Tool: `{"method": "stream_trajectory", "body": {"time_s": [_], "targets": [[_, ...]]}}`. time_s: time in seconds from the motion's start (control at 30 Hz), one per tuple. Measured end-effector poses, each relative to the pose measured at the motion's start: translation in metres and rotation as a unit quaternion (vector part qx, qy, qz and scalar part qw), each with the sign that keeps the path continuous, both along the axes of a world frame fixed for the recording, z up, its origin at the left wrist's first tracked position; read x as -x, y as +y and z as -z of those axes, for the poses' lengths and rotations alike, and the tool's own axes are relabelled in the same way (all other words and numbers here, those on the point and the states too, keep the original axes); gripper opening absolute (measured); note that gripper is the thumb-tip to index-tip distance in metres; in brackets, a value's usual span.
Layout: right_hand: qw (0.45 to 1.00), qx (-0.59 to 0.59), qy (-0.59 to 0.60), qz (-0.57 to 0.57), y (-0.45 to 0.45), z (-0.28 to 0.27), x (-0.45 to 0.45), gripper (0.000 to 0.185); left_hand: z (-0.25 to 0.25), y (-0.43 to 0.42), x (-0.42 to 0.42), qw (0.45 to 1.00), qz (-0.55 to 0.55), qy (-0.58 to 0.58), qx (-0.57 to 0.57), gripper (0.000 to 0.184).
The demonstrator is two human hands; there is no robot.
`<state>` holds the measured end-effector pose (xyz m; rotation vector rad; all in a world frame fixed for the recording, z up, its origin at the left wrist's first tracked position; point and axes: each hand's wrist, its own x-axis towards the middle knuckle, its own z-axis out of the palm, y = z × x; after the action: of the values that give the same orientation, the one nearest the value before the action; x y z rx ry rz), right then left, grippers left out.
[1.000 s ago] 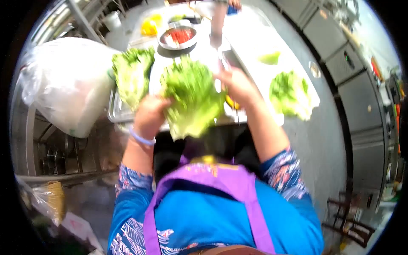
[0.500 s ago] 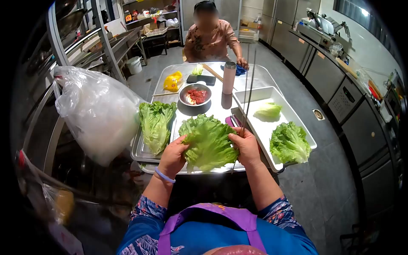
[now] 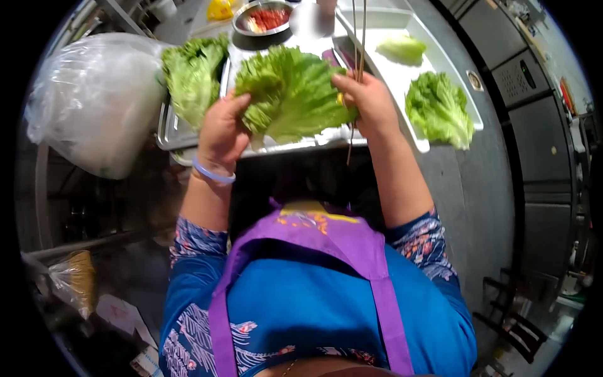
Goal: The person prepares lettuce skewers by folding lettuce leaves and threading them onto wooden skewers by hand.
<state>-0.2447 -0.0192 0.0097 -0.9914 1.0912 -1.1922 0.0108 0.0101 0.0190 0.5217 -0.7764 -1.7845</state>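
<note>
Left hand (image 3: 223, 129): closed narrowly on the left edge of the leaf, thumb on the near face, fingers mostly hidden.
Right hand (image 3: 370, 103): pinches the right edge of the leaf between thumb and fingers; long thin sticks (image 3: 359, 44) pass through the same grip, pointing away, with ends showing below the hand.
Lettuce leaf (image 3: 295, 94): spans the gap between both hands, raised above the near edge of the table; frilly and bunched at left, flatter at right.
Change: the view has tipped downward, and the co-worker across the table is no longer in frame; the leaf's left part looks more gathered than a moment ago.
Meaning: judged from this, handling of the leaf continues, with neither hand releasing.
Left of grip: lettuce head (image 3: 195, 81) on a metal tray (image 3: 164, 135), just beyond the left hand; plastic bag (image 3: 100, 100) further left.
Right of grip: white tray (image 3: 396, 78), bearing a small lettuce piece (image 3: 402, 49) and, at its near end, a larger lettuce bunch (image 3: 440, 110).
Beyond grip: metal bowl (image 3: 237, 24) of red food (image 3: 269, 19).
</note>
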Motion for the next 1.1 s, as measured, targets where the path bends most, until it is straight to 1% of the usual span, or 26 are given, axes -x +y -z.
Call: {"method": "stream_trajectory", "body": {"time_s": [0.13,0.2,0.23,0.27,0.33,0.37,0.53,0.6,0.63,0.67,0.7,0.77,0.8,0.87,0.9,0.93,1.03,1.07,1.1], "targets": [[0.999,-0.034,-0.025,0.021,0.006,-0.005,-0.008,0.052,0.019,0.003,-0.002,0.997,0.006,0.059,-0.056,0.035],[0.993,-0.044,-0.092,0.057,0.009,-0.005,-0.014,0.021,0.026,0.006,0.000,0.986,0.026,0.127,-0.107,0.036],[0.996,-0.023,-0.078,0.034,0.007,0.007,-0.009,0.049,0.030,0.009,0.001,0.982,0.017,0.144,-0.120,0.037],[0.996,-0.028,-0.077,0.032,0.006,0.012,-0.008,0.049,0.034,0.009,0.000,0.981,0.014,0.145,-0.124,0.037],[0.995,-0.023,-0.075,0.058,0.008,0.018,-0.008,0.044,0.043,0.011,-0.003,0.969,0.038,0.190,-0.156,0.039],[0.991,-0.035,-0.109,0.064,0.003,0.026,-0.008,0.037,0.046,0.012,-0.003,0.962,0.056,0.213,-0.160,0.039],[0.989,-0.041,-0.127,0.065,0.005,0.028,-0.014,0.029,0.053,0.012,-0.007,0.963,0.053,0.206,-0.166,0.040],[0.992,-0.011,-0.114,0.049,0.005,0.028,-0.012,0.029,0.055,0.009,-0.008,0.963,0.060,0.210,-0.162,0.040],[0.992,-0.019,-0.120,0.042,0.004,0.029,-0.011,0.028,0.056,0.010,-0.009,0.962,0.050,0.209,-0.167,0.039],[0.992,0.001,-0.123,0.038,0.005,0.028,-0.011,0.023,0.056,0.011,-0.010,0.962,0.040,0.208,-0.172,0.039],[0.993,0.028,-0.108,0.028,0.008,0.023,-0.009,0.020,0.053,0.013,-0.007,0.972,0.010,0.179,-0.151,0.039],[0.993,0.070,-0.089,0.014,0.016,0.015,-0.011,0.016,0.056,0.017,-0.009,0.977,-0.009,0.189,-0.102,0.038],[0.993,0.072,-0.089,0.015,0.016,0.016,-0.012,0.016,0.056,0.019,-0.009,0.978,-0.016,0.195,-0.076,0.037],[0.986,0.102,-0.125,0.033,0.018,0.020,-0.014,0.012,0.056,0.021,-0.009,0.980,-0.011,0.193,-0.054,0.037],[0.991,0.076,-0.103,0.029,0.020,0.019,-0.012,0.017,0.055,0.022,-0.009,0.981,-0.008,0.191,-0.033,0.037],[0.991,0.076,-0.103,0.029,0.021,0.018,-0.011,0.017,0.053,0.022,-0.008,0.981,-0.008,0.190,-0.032,0.037],[0.992,0.014,-0.120,0.046,0.021,0.016,-0.014,0.024,0.048,0.020,-0.006,0.978,0.010,0.186,-0.092,0.039],[0.989,-0.003,-0.138,0.062,0.018,0.015,-0.015,0.024,0.050,0.016,-0.008,0.971,0.045,0.207,-0.113,0.039],[0.975,-0.049,-0.215,0.021,0.015,0.013,-0.014,0.023,0.049,0.013,-0.008,0.969,0.054,0.201,-0.131,0.039]]}}
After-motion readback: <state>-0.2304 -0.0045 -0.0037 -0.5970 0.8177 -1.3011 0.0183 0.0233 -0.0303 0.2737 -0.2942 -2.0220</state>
